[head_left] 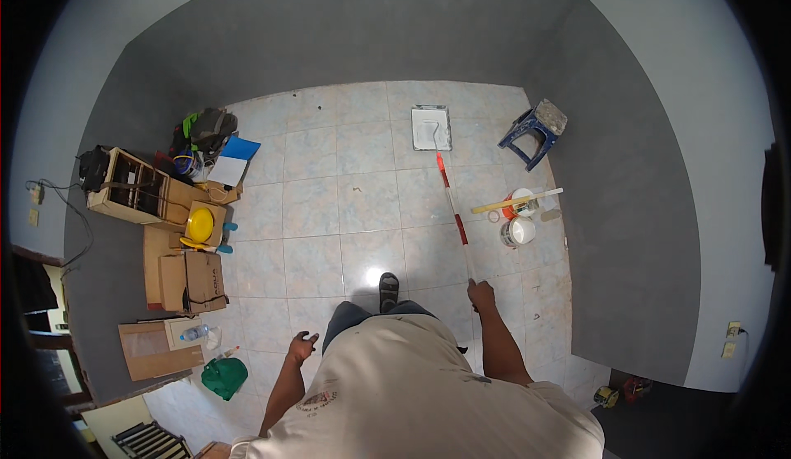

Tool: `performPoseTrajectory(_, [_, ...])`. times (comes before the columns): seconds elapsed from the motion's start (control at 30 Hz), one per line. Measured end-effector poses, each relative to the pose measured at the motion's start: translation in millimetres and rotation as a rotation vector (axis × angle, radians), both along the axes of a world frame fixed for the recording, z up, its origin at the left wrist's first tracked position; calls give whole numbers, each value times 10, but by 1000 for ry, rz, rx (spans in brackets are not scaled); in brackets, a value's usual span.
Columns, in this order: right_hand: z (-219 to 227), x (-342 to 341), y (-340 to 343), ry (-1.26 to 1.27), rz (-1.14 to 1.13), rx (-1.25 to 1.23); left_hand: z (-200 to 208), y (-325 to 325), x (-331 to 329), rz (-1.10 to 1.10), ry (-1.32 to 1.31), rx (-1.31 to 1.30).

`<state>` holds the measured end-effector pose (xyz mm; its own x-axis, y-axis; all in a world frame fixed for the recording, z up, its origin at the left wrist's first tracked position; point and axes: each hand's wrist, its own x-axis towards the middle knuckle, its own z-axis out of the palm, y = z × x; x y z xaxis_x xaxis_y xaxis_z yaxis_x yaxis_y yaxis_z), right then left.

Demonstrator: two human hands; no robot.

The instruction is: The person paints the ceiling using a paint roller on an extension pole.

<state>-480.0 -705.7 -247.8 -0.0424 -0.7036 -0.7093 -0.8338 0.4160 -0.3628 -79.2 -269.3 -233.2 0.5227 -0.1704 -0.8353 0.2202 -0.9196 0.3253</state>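
My right hand [482, 296] is closed around the near end of a long paint roller pole [461, 230] with red and white bands. The pole slants away from me to a red grip, and its bent wire frame reaches into a paint tray [449, 139] on the tiled floor. White paint coats the tray; the roller itself is hard to make out against it. My left hand [303, 346] hangs at my left side with nothing in it, fingers apart.
White buckets [518, 231] stand right of the pole, a yellow-and-white stick [517, 201] lying across one. A blue stool [531, 133] is by the right wall. Cardboard boxes [203, 280], a yellow hard hat [200, 225], a wooden cabinet [124, 205] and a green bag [224, 378] line the left.
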Motion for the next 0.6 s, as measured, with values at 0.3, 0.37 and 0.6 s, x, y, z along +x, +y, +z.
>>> performPoseTrajectory(0.3, [-343,-960,1151,25,99,-3,289,-440,-59,30,-3,-69])
performPoseTrajectory(0.37, [-312,-1107,1295,26,115,18,303,-441,-147,18,-4,-61])
performPoseTrajectory(0.6, [-557,-1086,1098,59,224,-156,310,-339,-229,53,106,-32])
